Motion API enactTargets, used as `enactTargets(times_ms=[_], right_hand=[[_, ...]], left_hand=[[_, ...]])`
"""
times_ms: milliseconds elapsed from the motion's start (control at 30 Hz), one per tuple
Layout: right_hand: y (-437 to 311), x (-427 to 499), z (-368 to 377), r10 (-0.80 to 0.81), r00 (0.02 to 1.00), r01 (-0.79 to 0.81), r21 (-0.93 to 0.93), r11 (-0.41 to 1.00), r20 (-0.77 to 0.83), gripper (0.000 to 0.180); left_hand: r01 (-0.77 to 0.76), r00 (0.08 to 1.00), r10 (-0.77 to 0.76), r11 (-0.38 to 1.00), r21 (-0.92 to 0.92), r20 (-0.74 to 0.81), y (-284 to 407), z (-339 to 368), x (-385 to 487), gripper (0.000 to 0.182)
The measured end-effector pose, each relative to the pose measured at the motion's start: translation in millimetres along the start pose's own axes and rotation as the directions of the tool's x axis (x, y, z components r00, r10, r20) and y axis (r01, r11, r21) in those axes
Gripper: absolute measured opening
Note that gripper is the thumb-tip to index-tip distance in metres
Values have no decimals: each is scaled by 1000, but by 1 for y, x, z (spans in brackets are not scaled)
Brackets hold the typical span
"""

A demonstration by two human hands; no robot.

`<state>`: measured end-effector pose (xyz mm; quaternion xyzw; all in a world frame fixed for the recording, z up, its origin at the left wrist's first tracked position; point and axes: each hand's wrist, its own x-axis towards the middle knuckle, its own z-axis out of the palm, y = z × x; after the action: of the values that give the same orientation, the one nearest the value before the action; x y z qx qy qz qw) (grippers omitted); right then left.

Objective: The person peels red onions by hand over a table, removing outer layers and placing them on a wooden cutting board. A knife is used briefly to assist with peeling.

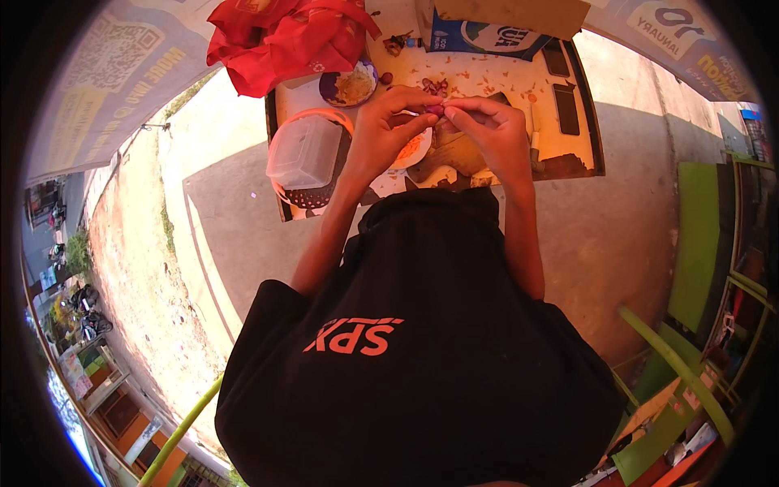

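Above the table, the thumb and fingers of my left hand (382,129) pinch a small purple-red shallot (434,110). My right hand (492,125) meets it from the other side, its thumb and fingertips also on the shallot. Below the hands sits a white plate (415,156) with thin orange shreds, partly covered by my left hand. Beside it lies a wooden cutting board (465,155), partly hidden by my right hand. Just beyond the fingertips is a small heap of shallots (435,86). A knife (535,129) appears to lie right of my right hand.
A clear plastic container (307,152) rests in an orange-rimmed basket (310,198) at the table's left. Behind it stand a purple bowl (328,97) of yellowish food and a red bag (286,45). A blue-and-white carton (481,36) stands at the back; dry skins (487,72) litter the tabletop.
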<state>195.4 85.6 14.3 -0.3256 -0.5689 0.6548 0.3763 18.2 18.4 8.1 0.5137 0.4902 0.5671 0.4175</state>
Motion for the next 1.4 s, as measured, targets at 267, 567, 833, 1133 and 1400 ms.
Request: enactTargets(times_ms=[267,567,833,1133,1400], right_hand=[[5,-3,10,44,992,-48,-30,998,-122,15],[-1,4,13,116,992,-117,-21,993,-49,12],[-3,10,11,164,985,-171,147,974,60,14],[19,16,-22,193,981,-181,283,942,-15,15],[55,32,-40,196,980,-178,308,935,-31,22]], left_hand=[[-167,979,199,906,388,-43,-2,8,-7,33],[-58,975,88,987,147,-205,-8,16,-14,31],[64,968,-139,941,-332,-207,-6,12,-15,26],[21,975,-162,749,-662,-154,-9,-8,-10,37],[127,959,-269,698,-705,-93,-13,-13,-13,44]])
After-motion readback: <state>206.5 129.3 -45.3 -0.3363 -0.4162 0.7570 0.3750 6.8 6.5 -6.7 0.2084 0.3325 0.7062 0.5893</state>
